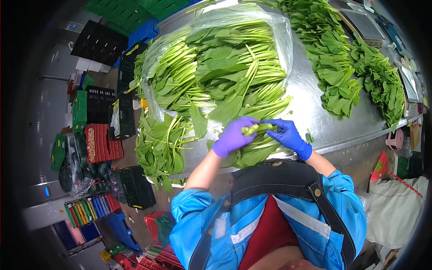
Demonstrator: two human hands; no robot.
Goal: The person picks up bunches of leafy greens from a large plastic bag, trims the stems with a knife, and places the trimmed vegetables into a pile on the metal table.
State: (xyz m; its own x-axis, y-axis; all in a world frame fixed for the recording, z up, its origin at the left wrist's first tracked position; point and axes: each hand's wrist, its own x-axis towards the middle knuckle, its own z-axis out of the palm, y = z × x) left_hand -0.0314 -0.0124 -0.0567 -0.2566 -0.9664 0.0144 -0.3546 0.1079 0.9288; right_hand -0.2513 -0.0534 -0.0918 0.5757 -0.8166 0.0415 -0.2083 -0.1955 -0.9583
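My left hand (234, 136), in a purple glove, is closed around a small bunch of leafy green stems (250, 130) at the near edge of the metal table. The leaves of this bunch hang down toward my apron. My right hand (291, 137), in a blue glove, pinches at the cut stem ends from the other side. Just beyond both hands lies a big pile of long-stemmed leafy greens (225, 67) on an open clear plastic bag (285, 40). Loose leaves (157, 144) spread to the left of my left hand.
Rows of bundled greens (330, 58) lie along the right side of the metal table (306, 90), near scales (362, 24). Left of the table stand black crates (135, 186), a red crate (103, 143) and green crates (80, 110). A pale sack (398, 211) sits at the right.
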